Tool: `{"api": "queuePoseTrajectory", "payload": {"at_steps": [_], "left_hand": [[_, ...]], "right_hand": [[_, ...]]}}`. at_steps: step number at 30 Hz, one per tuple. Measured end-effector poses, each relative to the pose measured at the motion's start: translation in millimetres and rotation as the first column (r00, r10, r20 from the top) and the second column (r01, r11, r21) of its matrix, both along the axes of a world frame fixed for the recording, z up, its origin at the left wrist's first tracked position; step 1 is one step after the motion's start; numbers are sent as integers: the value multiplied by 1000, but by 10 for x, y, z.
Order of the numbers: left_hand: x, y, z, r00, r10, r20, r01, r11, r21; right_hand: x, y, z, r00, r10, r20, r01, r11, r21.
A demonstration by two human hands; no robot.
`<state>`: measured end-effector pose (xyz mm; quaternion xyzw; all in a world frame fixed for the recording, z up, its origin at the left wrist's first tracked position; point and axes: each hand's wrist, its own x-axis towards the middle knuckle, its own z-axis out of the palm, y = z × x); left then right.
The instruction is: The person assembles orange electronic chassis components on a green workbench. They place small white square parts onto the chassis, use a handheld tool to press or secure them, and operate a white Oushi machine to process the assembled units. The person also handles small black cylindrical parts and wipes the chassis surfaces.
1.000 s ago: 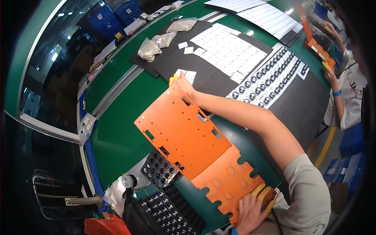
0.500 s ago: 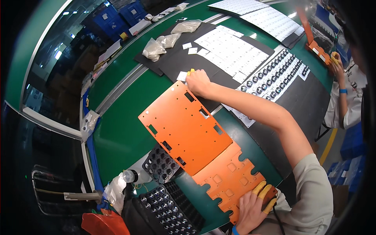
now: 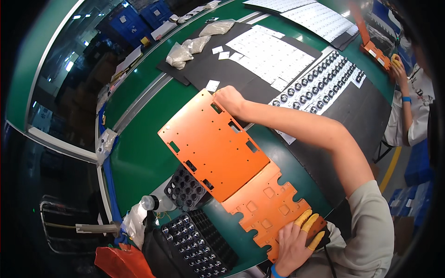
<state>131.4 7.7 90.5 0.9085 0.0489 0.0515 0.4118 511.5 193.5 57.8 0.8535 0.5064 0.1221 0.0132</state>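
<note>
A flat orange fixture plate (image 3: 213, 143) with slots and small holes slants across the middle, joined along its near edge to a second orange plate (image 3: 266, 204) with notched sides and square recesses. My right hand (image 3: 229, 100) reaches out to the far right corner of the slotted plate and is closed around it; its fingertips are hidden. At the near end of the notched plate, my left hand (image 3: 296, 243) wears yellow finger covers. Its fingers and thumb curve around a brown-orange block (image 3: 318, 226) there, beside a dark cable.
A black tray of round dark parts (image 3: 192, 243) and a black holed tray (image 3: 185, 187) lie left of the fixture. White sheets (image 3: 269, 55), rows of lens-like parts (image 3: 320, 83) and plastic bags (image 3: 178, 55) lie beyond. Another person's hand (image 3: 397, 69) works at far right.
Both orange plates have shifted slightly left and away, with my hands. The yellow finger covers on my right hand have gone out of sight.
</note>
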Motion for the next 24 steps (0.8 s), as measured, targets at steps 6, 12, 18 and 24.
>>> {"api": "queuePoseTrajectory", "payload": {"at_steps": [6,12,18,24], "left_hand": [[-2,-1,-6,1000,15,18,-15,1000,-17],[14,-1,11,1000,11,19,-11,1000,-10],[6,-17,-3,1000,6,13,-6,1000,14],[9,-9,7,1000,-3,11,2,1000,23]], "right_hand": [[235,-142,245,973,-88,-213,147,948,281],[293,-201,50,997,-23,-79,47,947,318],[-24,-162,-224,997,-35,73,29,997,78],[-162,-143,-284,981,-86,172,89,996,-8]]}}
